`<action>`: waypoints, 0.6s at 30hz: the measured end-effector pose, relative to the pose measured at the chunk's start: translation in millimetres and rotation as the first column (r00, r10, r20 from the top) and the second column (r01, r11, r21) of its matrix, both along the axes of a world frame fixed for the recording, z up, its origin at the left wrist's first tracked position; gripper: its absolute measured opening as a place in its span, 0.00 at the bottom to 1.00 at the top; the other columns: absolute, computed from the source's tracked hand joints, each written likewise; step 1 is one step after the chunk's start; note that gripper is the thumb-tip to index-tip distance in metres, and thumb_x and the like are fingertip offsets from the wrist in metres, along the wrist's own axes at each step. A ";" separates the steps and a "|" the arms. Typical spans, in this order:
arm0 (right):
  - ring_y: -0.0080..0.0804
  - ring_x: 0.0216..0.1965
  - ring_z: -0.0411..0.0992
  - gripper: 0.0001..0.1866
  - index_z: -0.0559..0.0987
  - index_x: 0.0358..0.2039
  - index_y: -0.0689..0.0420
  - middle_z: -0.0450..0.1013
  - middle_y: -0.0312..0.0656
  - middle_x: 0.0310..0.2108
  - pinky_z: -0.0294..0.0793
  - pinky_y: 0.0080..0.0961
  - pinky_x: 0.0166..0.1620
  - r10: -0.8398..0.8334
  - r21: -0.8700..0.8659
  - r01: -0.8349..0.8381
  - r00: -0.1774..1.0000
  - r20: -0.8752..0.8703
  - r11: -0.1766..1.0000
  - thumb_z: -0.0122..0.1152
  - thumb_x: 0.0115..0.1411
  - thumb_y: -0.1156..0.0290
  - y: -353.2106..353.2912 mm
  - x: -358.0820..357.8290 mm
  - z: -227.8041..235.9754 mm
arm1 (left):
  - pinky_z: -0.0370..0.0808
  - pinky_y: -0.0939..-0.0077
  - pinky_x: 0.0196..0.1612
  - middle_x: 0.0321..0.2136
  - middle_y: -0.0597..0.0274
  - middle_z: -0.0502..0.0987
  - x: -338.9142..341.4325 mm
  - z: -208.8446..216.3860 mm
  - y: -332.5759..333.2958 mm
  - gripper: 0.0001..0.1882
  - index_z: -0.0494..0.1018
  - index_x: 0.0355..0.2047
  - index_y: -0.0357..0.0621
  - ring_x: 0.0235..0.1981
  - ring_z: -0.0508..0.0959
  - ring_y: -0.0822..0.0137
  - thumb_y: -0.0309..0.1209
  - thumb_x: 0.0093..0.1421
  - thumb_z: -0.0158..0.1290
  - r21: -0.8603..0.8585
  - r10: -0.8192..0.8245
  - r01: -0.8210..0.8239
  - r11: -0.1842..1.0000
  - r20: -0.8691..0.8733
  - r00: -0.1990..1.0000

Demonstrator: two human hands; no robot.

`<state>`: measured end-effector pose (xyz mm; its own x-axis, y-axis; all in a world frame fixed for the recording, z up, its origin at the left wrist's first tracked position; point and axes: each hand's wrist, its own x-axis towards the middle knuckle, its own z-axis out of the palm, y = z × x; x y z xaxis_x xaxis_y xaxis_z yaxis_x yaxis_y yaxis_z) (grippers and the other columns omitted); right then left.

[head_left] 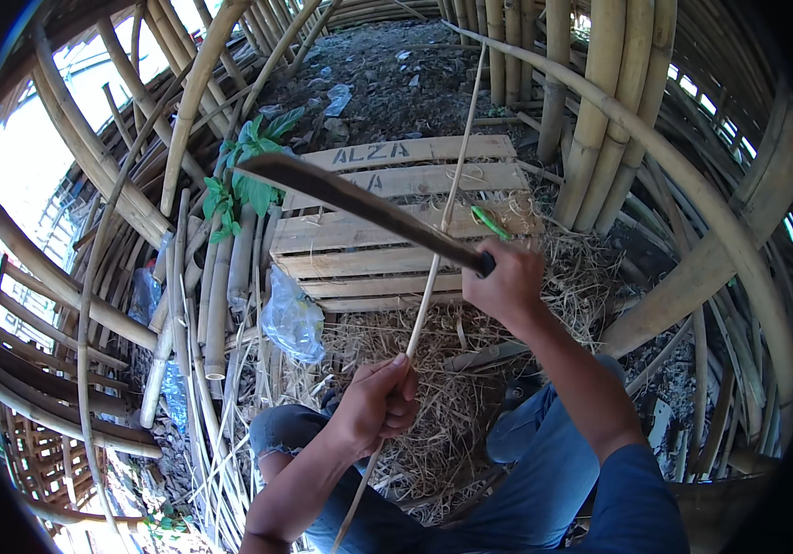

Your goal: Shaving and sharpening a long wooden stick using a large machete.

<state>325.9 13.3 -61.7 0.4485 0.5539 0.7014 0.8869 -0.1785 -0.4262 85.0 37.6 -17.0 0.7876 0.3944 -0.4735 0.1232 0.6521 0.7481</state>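
Observation:
A machete [350, 201] with a long dark blade is gripped by its handle in my right hand [507, 279]. Its blade points up and to the left, crossing a thin pale bamboo strip [427, 294]. Around the lower part of that strip my left hand [381, 403] is closed. The strip runs from between my legs up over a slatted wooden crate [359, 242] toward the far ground. Blade and strip cross near the crate's middle; whether they touch I cannot tell. My right fingers hide most of the machete's handle.
A bright green object [490, 222] lies on the crate's right side. Shavings [438, 415] cover the ground between my legs, with another flat blade-like piece [486, 356] on them. Clear plastic [293, 317] and a leafy plant [250, 175] are at left. Bamboo poles [613, 111] stand at right.

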 end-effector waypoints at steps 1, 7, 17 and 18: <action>0.42 0.13 0.70 0.05 0.74 0.14 0.53 0.68 0.41 0.10 0.69 0.36 0.20 0.032 0.076 -0.036 0.998 0.054 0.996 0.60 0.39 0.69 -1.7 -0.1 -1.5 | 0.45 0.81 0.10 0.10 0.74 0.51 -1.4 0.2 -1.2 0.20 0.62 0.22 0.45 0.09 0.49 0.79 0.41 0.69 0.35 0.001 -0.012 0.012 1.000 0.005 1.000; 0.40 0.13 0.71 0.05 0.74 0.14 0.53 0.68 0.41 0.10 0.69 0.33 0.20 -0.029 0.054 0.026 0.998 0.048 0.998 0.62 0.40 0.70 -2.0 8.4 3.6 | 0.44 0.81 0.12 0.11 0.75 0.49 -0.9 -0.7 -4.0 0.21 0.61 0.23 0.45 0.10 0.48 0.80 0.42 0.70 0.34 0.012 -0.014 0.014 1.000 -0.016 1.000; 0.41 0.14 0.72 0.04 0.75 0.16 0.53 0.68 0.42 0.10 0.69 0.34 0.20 0.007 0.106 -0.022 0.989 0.144 0.994 0.61 0.41 0.72 0.5 15.1 7.2 | 0.44 0.82 0.12 0.10 0.74 0.50 -7.4 2.6 -7.0 0.21 0.62 0.22 0.45 0.10 0.49 0.80 0.42 0.69 0.36 -0.005 -0.021 0.021 1.000 -0.033 0.999; 0.41 0.14 0.72 0.04 0.75 0.16 0.53 0.68 0.42 0.10 0.69 0.34 0.20 0.019 0.109 -0.036 0.989 0.150 0.993 0.61 0.41 0.72 0.2 20.7 6.9 | 0.44 0.82 0.12 0.10 0.74 0.50 -4.5 2.1 -11.6 0.21 0.62 0.22 0.45 0.10 0.49 0.80 0.43 0.69 0.36 -0.048 -0.050 0.049 0.998 -0.021 0.999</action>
<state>346.6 13.6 -54.8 0.3206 0.4794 0.8169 0.9456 -0.1122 -0.3053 80.5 26.0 -15.0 0.7947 0.3316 -0.5084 0.1724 0.6798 0.7129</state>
